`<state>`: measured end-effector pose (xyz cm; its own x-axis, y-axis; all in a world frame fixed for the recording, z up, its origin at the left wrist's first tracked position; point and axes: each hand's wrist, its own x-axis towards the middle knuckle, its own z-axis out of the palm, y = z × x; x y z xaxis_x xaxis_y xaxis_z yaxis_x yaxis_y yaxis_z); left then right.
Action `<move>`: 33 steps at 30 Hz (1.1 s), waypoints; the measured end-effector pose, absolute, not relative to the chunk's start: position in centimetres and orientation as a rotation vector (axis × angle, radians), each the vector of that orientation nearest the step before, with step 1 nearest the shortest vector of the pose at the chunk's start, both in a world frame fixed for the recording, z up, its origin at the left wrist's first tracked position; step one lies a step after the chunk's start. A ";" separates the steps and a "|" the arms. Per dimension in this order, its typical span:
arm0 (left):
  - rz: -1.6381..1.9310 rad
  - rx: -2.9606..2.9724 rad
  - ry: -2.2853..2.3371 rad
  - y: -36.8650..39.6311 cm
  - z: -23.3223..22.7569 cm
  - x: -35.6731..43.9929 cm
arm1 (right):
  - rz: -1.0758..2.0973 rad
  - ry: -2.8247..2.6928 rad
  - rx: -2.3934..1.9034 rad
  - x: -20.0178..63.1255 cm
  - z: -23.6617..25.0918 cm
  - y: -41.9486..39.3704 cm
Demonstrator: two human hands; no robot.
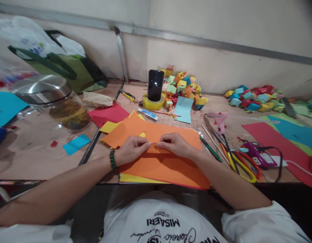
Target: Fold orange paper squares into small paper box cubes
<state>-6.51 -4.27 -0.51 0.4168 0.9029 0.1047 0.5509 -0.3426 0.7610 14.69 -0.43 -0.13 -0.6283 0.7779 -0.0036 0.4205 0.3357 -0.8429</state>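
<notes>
Far left on the counter (31,158) stands a glass jar (58,108) with a steel lid. The left hand (132,148), a green bead bracelet (112,159) at its wrist, pinches the small orange paper strip (156,144) shut between fingertips. The right hand (176,144) pinches the strip's other end, both resting on the orange sheets (168,165) at the near edge. Those loose sheets could slide under pressure, I'd judge, skewing the fold. Further right lie scissors (242,163) and a pink glue gun (219,119), close enough for an elbow to knock.
</notes>
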 end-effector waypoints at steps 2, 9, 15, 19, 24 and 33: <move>0.662 2.128 1.304 -4.2 -0.9 -6.6 | 1.226 -2.206 -1.087 14.9 -0.3 0.0; 0.643 2.856 1.112 -4.3 -1.1 -6.6 | 1.004 -2.427 -1.339 15.2 0.7 0.4; 0.340 2.916 0.962 -4.9 -0.1 -6.7 | 0.702 -2.517 -1.458 15.1 0.8 -0.2; 0.319 2.883 0.920 -4.9 0.1 -7.1 | 0.655 -2.531 -1.468 16.3 0.5 0.2; 0.271 2.934 0.867 -4.9 0.2 -7.3 | 0.749 -2.572 -1.408 17.1 1.0 0.2; 0.282 2.954 0.798 -5.0 0.1 -7.4 | 0.601 -2.599 -1.459 18.8 0.5 -1.0</move>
